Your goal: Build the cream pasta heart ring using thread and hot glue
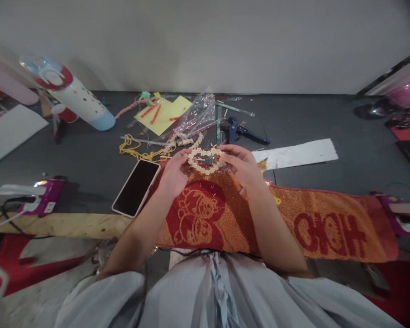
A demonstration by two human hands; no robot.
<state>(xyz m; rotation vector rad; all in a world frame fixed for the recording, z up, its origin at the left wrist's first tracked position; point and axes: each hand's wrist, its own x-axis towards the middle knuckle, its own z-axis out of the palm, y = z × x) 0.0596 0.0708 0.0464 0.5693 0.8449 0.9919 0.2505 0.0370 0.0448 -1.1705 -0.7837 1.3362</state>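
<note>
Fingers of my left hand [174, 175] & right hand [244, 166] pinch the cream bead ring [205, 160] from both sides, just over the orange towel [225, 214]. Grip best light & level so beads don't twist; loose tail prob. runs toward the plastic wrap [200, 114]. My phone [135, 187] sits left.
</note>
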